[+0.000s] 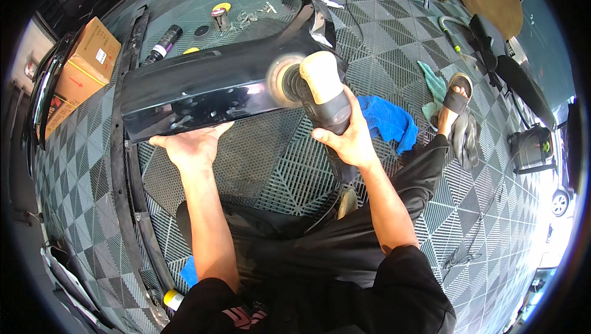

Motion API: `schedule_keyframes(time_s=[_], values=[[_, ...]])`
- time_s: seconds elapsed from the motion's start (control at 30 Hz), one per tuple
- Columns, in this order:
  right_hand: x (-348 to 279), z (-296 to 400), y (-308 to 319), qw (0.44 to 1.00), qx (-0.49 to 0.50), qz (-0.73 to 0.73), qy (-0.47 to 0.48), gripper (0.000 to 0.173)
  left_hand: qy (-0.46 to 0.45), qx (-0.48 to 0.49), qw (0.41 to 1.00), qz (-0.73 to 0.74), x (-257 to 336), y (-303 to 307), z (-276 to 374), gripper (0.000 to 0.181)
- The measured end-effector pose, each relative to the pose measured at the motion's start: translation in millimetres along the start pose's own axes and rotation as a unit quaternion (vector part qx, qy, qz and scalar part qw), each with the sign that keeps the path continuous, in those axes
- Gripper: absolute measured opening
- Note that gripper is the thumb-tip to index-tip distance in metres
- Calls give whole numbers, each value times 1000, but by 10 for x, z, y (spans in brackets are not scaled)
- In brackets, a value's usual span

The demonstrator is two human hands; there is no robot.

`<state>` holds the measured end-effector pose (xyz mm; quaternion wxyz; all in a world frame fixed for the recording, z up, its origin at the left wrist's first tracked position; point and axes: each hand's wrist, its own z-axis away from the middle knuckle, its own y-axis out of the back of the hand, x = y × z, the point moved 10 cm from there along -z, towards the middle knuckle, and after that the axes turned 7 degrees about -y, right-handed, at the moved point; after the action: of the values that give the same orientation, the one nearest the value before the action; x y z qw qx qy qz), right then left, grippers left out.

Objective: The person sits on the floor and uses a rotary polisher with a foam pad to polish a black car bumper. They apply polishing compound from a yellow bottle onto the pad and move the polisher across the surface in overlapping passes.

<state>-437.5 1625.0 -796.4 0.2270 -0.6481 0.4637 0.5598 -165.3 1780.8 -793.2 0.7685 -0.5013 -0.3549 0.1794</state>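
Observation:
A glossy black car fender (184, 110) lies across the floor before me, with whitish smears on its near face. My left hand (194, 147) is palm-up under its near lower edge, holding it from below; some of the fingers are hidden behind the edge. In my right hand (348, 137) is a power polisher (330, 112) with a black body and a pale, worn head cover. Its round polishing pad (278, 80) is against the right part of the near face and looks blurred at the rim.
Beyond the fender are a black bottle (165, 43) and an open can (221, 19). A blue cloth (390, 121) lies right of the polisher. A cardboard box (85, 73) stands left, past long dark trim strips (121, 168). A cable (480, 223) trails at right.

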Motion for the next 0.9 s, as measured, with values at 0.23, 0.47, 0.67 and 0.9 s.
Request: schedule_keyframes(time_s=[0.23,0.47,0.67,0.9], values=[[160,-180,174,997,19,-71,-26,107,-2,-39,999,21,50,-46,0,118],[414,-387,545,994,52,-82,-57,96,3,-25,999,27,50,7,-26,115],[226,-210,303,997,37,-65,-24,101,-4,-62,997,38,82,16,-57,118],[-459,-8,-183,996,2,69,58,117,-22,-165,985,52,96,-165,-45,118]])
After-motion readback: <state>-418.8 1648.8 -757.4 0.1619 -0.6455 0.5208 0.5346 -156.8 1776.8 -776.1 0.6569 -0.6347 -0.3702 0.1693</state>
